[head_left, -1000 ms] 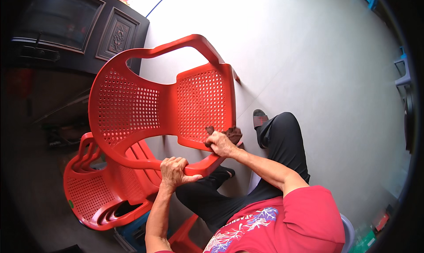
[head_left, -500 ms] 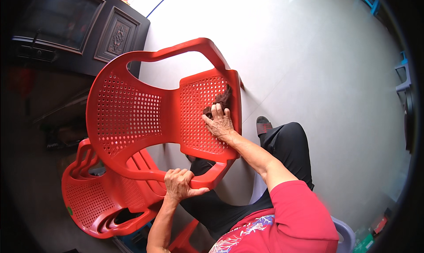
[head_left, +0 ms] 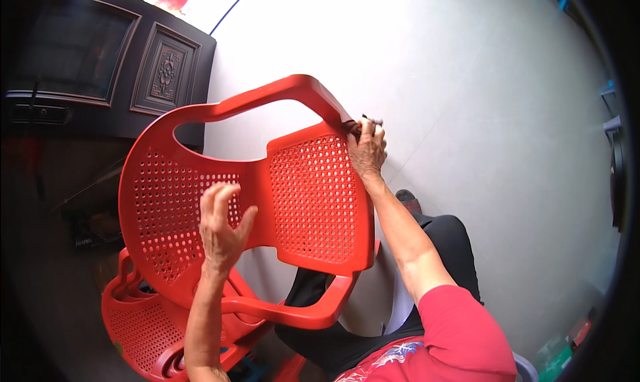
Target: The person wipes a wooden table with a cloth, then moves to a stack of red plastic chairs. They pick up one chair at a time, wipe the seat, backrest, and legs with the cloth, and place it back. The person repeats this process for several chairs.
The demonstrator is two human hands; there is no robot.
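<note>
A red plastic armchair [head_left: 313, 195] with a perforated seat and backrest stands tilted in front of me. My right hand [head_left: 367, 150] grips a dark brown cloth [head_left: 353, 127] against the chair's front edge, where the far armrest meets the seat. Only scraps of the cloth show around the fingers. My left hand [head_left: 223, 225] hovers over the backrest, its fingers curved and apart, holding nothing. Below it runs the near armrest [head_left: 287, 312], which no hand touches.
More red chairs [head_left: 143, 329], stacked together, lie at the lower left. A dark carved cabinet [head_left: 167, 69] stands at the upper left. My legs in black trousers [head_left: 450, 249] are by the chair's near side. Blue stools [head_left: 608, 92] line the right rim.
My left hand has let go of the near armrest and risen over the backrest. My right hand has carried the cloth from the seat to its front far corner. The chair has shifted slightly.
</note>
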